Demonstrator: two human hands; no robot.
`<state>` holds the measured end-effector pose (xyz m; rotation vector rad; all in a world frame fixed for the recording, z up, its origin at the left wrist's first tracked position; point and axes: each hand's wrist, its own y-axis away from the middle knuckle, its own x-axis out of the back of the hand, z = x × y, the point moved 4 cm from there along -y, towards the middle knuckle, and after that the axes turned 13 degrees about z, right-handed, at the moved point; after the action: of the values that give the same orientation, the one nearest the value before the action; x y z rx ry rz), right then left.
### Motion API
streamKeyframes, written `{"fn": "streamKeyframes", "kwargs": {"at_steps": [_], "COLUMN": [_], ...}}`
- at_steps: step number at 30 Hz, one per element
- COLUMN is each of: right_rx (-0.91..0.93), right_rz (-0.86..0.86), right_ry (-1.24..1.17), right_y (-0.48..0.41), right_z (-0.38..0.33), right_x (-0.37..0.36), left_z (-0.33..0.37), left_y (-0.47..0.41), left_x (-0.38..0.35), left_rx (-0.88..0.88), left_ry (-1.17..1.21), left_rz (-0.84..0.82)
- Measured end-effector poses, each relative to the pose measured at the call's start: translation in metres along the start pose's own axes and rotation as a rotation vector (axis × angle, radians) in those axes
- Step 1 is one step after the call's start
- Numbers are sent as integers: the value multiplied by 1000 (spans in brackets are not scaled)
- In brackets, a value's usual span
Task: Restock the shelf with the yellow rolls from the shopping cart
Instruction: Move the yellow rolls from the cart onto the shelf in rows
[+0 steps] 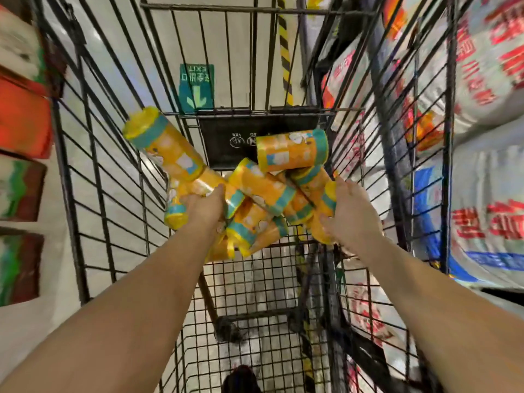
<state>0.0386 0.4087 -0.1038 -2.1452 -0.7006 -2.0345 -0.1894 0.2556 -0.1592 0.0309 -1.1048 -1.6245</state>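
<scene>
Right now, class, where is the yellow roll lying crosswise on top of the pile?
In the head view, the crosswise roll sits right of centre in the shopping cart, by the black panel, beyond the right hand.

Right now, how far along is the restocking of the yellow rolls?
Nothing looks shelved: all yellow rolls in view are in the shopping cart. The left hand and right hand grip several. Left: lifting them out and shelving them all.

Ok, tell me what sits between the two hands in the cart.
A jumbled pile of yellow rolls fills the gap between the left hand and the right hand, as the head view shows.
</scene>
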Motion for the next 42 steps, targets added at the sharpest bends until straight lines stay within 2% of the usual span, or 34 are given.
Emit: {"fn": "streamKeyframes", "kwargs": {"at_steps": [6, 15, 18, 22, 27, 30, 33, 38, 42], "right_rx": [26, 94, 124, 72, -185, -381, -566, -891, -953], "right_rz": [76, 55, 114, 132, 85, 58, -39, -295, -300], "right_ry": [101, 188, 130, 52, -249, -477, -803, -1295, -1534], "right_y": [-4, 13, 25, 40, 67, 90, 118, 159, 185], "right_z": [-3, -12, -11, -9, -6, -4, -1, -1, 2], "right_x": [-2, 3, 7, 12, 29, 40, 48, 57, 76], "left_z": [3, 2, 4, 10, -3, -17, -34, -38, -22], "left_y": [3, -14, -14, -6, 24, 41, 64, 105, 142], "left_x": [-10, -11, -9, -4, 11, 20, 28, 37, 42], "left_rx": [24, 75, 50, 71, 136, 153, 126, 100, 68], "left_ry": [48, 91, 78, 64, 151, 105, 70, 96, 131], "left_rz": [35, -24, -14, -1, -90, -167, -269, -475, -612]}}
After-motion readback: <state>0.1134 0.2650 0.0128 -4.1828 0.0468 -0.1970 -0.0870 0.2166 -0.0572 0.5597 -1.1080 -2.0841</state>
